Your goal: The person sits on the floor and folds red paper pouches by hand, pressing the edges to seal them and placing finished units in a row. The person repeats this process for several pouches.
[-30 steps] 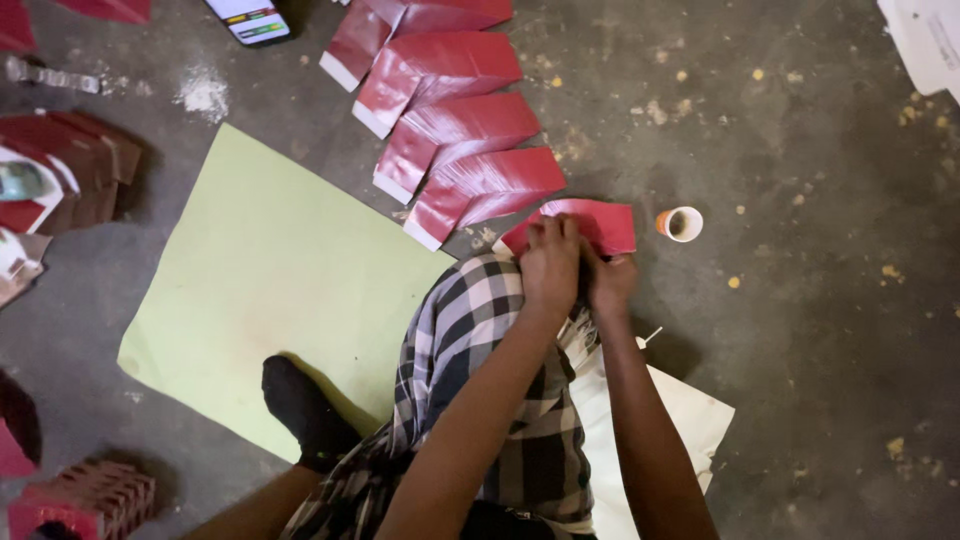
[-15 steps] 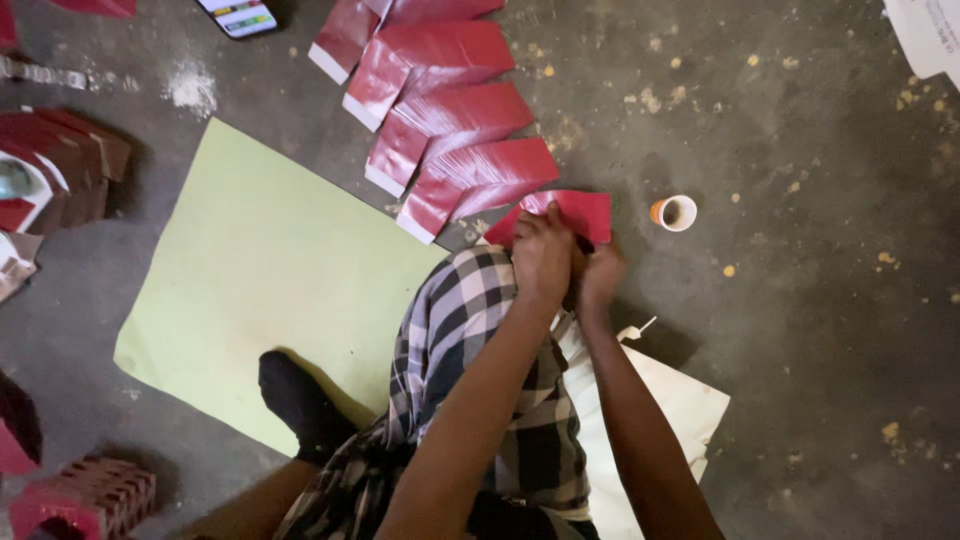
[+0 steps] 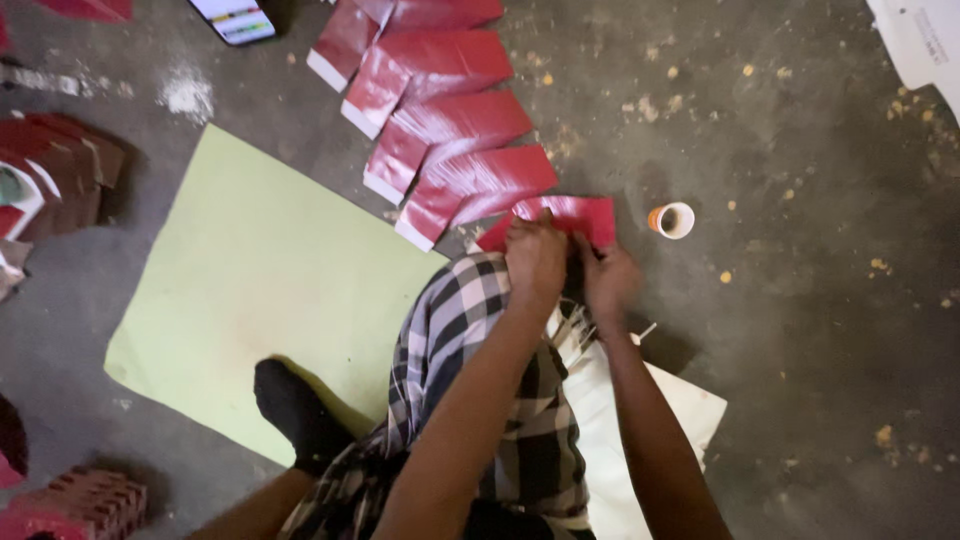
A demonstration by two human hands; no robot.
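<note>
My left hand (image 3: 535,258) and my right hand (image 3: 608,282) both grip a glossy red paper piece (image 3: 570,215) on the concrete floor, just past my knee in checked cloth (image 3: 470,330). The piece lies at the near end of a row of several overlapping folded red paper pieces (image 3: 450,120) that runs up towards the top of the view. A small orange and white cup (image 3: 672,220) stands just right of my right hand.
A large pale green sheet (image 3: 250,290) covers the floor at left, my dark sock (image 3: 295,415) on its near edge. White paper (image 3: 680,410) lies under my right arm. More red stacks (image 3: 50,180) sit far left, a phone (image 3: 232,18) at top.
Both hands stay on the red piece at the row's end, fingers shifting slightly. The view has drifted a little; nothing else has moved.
</note>
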